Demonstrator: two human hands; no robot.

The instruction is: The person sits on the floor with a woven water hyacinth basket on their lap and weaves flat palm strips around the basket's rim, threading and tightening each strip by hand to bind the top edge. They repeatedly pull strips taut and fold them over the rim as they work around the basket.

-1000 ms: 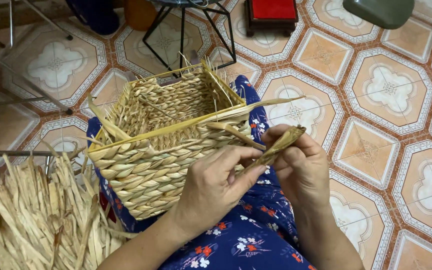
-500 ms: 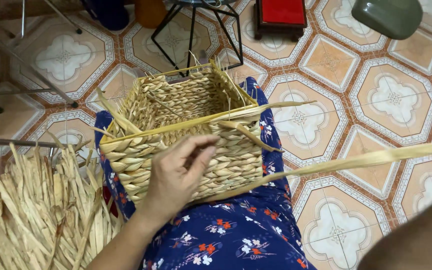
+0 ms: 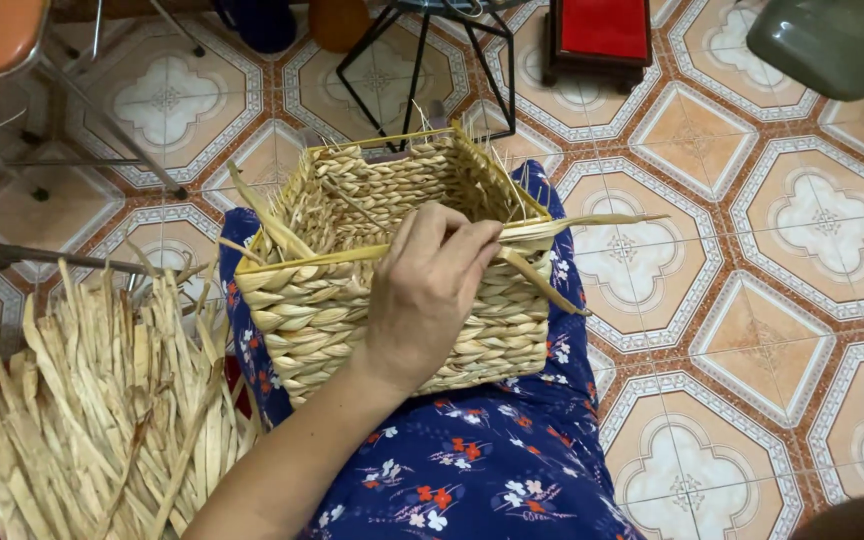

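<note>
My left hand [image 3: 422,290] rests on the woven basket [image 3: 352,300] in my lap, fingers [image 3: 457,240] pinching 1 flat straw strand [image 3: 572,225] at the rim. Right hand out of view. Best to keep the strand taut, flat against the rim. Spare straw bundle [image 3: 82,400] lies left.

We see a pale straw-coloured woven basket [image 3: 352,290] on dark blue cloth [image 3: 472,470] scattered with red and white flowers. At near left lie tan dried strips [image 3: 82,420]. The floor [image 3: 782,260] shows peach and white octagon tiles edged in rust-brown.
</note>
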